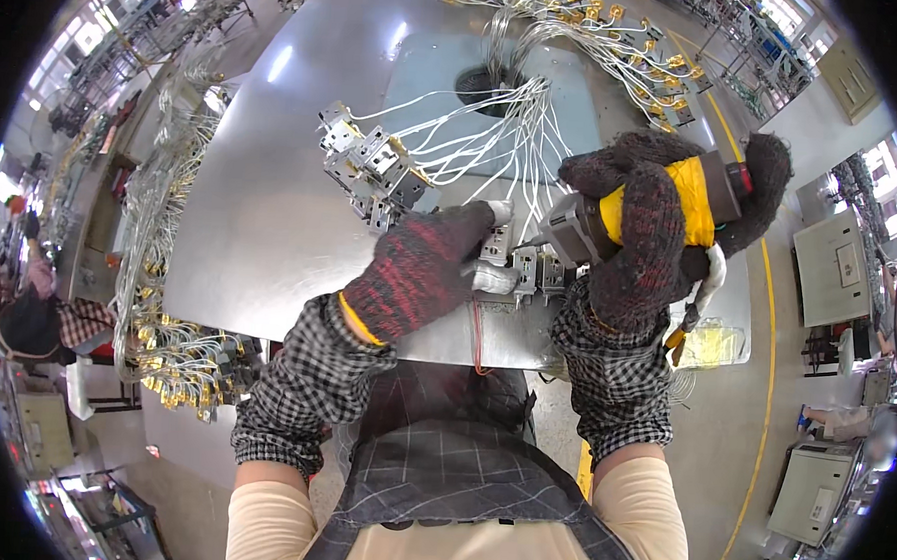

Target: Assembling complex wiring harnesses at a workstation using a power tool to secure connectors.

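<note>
My left hand [424, 264], in a dark red-and-black knit glove with white-covered fingertips, pinches a small metal connector block [495, 244] near the front of the metal table. My right hand [650, 239], in a dark knit glove, is wrapped round a power screwdriver [576, 231] bound with yellow tape. Its thin bit points left, close to the block; whether it touches a screw I cannot tell. Beside the pinched block sit similar metal blocks [537, 269]. More silvery blocks [378, 167] are grouped beyond my left hand, with white cables [454, 145] running from them.
The cables gather at a dark round hole [485, 89] in the metal tabletop [263, 182]. Bundled cables with yellow-tipped ends [648, 64] lie at the far right, and more cable bundles [170, 358] hang along the left. A red wire [479, 336] crosses the front edge. Another person [42, 312] is at the far left.
</note>
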`<action>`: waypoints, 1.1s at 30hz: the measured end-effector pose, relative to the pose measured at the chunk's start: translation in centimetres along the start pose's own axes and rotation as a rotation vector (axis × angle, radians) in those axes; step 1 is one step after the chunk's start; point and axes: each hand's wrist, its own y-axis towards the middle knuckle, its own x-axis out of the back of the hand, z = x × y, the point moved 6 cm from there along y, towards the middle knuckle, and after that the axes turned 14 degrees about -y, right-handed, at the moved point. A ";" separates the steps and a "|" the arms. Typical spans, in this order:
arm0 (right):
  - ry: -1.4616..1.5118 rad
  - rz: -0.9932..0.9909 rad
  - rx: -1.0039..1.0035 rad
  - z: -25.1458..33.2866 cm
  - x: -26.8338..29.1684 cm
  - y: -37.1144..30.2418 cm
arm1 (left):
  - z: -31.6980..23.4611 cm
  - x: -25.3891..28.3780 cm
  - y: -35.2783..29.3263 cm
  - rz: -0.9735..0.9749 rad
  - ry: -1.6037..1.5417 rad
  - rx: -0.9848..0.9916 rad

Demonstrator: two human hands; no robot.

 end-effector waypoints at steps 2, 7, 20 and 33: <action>0.002 -0.016 0.000 0.2 -0.2 -0.3 | -0.1 -0.9 0.3 0.079 0.107 0.090; -0.047 0.060 -0.002 -0.6 -0.3 -0.4 | -0.3 -0.5 0.2 0.080 0.080 0.043; -0.199 0.193 -0.082 -1.8 -0.1 -2.0 | -2.0 4.3 -1.3 -0.252 0.701 -0.205; -0.366 0.037 0.041 -3.0 1.8 -1.6 | -0.3 3.4 2.7 0.023 0.735 -0.269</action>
